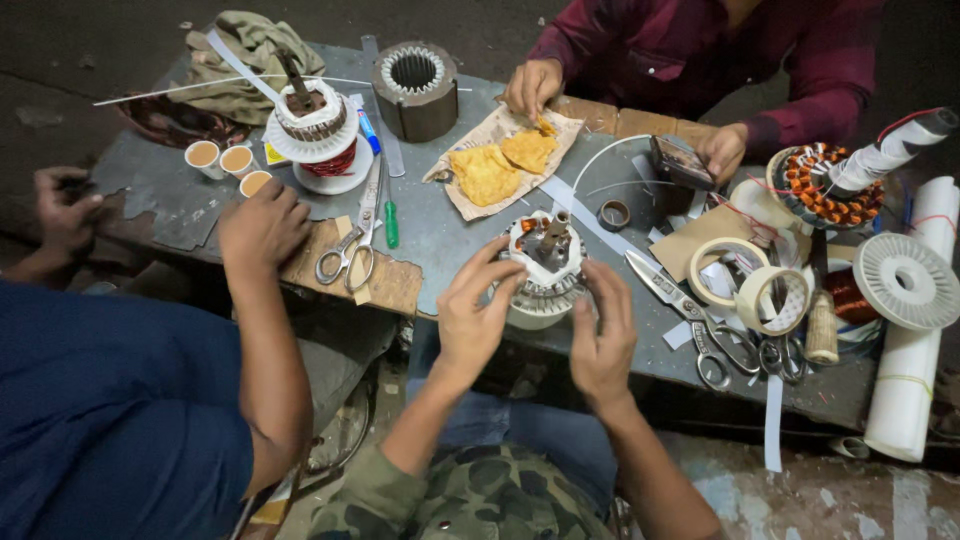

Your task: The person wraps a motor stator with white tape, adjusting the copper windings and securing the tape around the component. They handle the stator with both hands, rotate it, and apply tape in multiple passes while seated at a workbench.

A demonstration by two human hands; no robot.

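I am cupping the stator (pixel 545 270) at the table's (pixel 450 240) near edge, left hand (pixel 478 310) and right hand (pixel 600 330) gripping opposite sides. Scissors (pixel 690 310) are crowding my right; bare tabletop is lying ahead. My fingers are hiding the stator's lower rim.
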